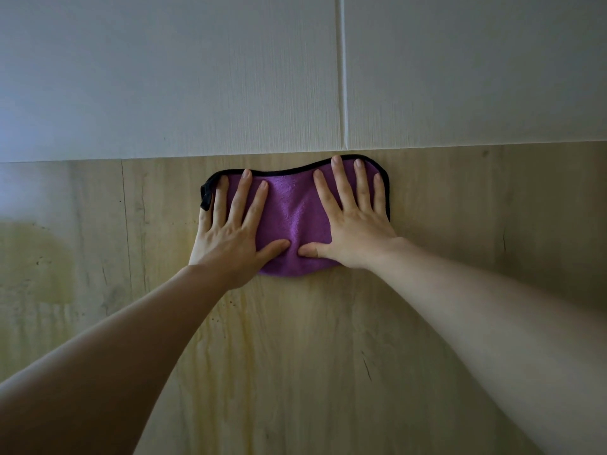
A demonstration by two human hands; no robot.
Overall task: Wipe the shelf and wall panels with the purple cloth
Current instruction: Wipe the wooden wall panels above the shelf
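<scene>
A purple cloth (290,208) with a black hem lies flat against a light wood-grain panel (295,339), just under the seam where a white panel (197,77) begins. My left hand (230,231) presses the cloth's left half with straight, spread fingers. My right hand (354,221) presses the right half the same way, its fingertips near the top hem. The two thumbs nearly meet at the cloth's lower middle. A small black tag shows at the cloth's left edge.
The white panel has a vertical seam (341,70) right of centre. A vertical joint (126,231) splits the wood panel at the left. A darker yellowish patch (36,257) marks the wood at far left.
</scene>
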